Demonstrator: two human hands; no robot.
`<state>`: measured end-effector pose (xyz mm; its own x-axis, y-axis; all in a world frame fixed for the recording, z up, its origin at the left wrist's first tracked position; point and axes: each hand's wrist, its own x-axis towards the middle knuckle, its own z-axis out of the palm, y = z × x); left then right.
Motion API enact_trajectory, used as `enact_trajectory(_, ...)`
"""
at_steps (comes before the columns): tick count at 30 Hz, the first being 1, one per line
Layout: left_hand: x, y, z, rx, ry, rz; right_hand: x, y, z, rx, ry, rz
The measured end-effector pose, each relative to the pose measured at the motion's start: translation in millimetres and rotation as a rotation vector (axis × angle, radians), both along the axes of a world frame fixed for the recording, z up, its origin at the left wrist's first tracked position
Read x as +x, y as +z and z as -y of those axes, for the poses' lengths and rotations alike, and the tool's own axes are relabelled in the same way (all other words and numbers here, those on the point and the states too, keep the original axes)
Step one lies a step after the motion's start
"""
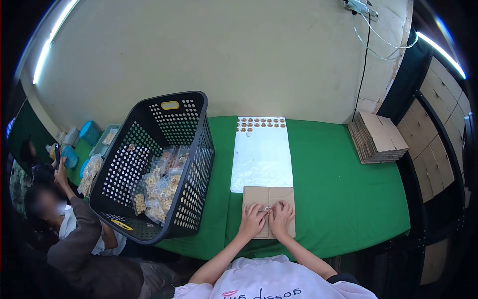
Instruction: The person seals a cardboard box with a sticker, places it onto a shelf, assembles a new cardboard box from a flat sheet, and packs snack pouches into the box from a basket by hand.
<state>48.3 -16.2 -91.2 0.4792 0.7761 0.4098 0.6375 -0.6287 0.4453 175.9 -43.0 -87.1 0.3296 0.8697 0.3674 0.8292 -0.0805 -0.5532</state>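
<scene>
A flat brown cardboard box (256,195) lies on the green cloth in front of me. My left hand (253,219) rests on its left half and my right hand (282,218) on its right half. The fingertips of both hands meet near a small round sticker (268,210) at the middle seam; whether they pinch it is too small to tell. Just beyond the box, touching its far edge, lies a white sticker sheet (261,159) with rows of round brown-gold stickers (256,122) at its far end.
A black perforated basket (195,184) holding clear bags of snacks (162,192) stands at the left. Folded cardboard boxes (381,137) are stacked at the right rear of the green-covered table (343,189). Another person (79,234) is at the far left, holding up a phone (57,153).
</scene>
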Motion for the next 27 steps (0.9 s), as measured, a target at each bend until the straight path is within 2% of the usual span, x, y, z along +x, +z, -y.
enact_trajectory(6, -3.8, -5.2, -5.5, -0.028, -0.17, -0.078, 3.8, 1.3, 2.6, 0.023, 0.087, 0.119)
enact_trajectory(10, -4.4, 1.5, 2.0, 0.019, -0.148, -0.182, 17.5, 16.8, 11.0, -0.034, 0.246, 0.23)
enact_trajectory(13, -4.8, 0.2, 10.9, 0.004, -0.115, -0.186, 18.4, 5.8, 24.5, -0.025, 0.355, 0.479)
enact_trajectory(16, -2.4, -0.3, 18.1, -0.049, -0.077, -0.159, 22.1, 2.2, 24.6, -0.052, 0.405, 0.373)
enact_trajectory(25, -4.2, 2.3, 18.4, -0.094, -0.096, -0.1, 20.2, 0.5, 19.8, -0.014, 0.464, 0.363)
enact_trajectory(27, -5.5, 0.0, 21.8, -0.118, -0.101, -0.065, 24.2, 0.5, 19.7, -0.014, 0.482, 0.269)
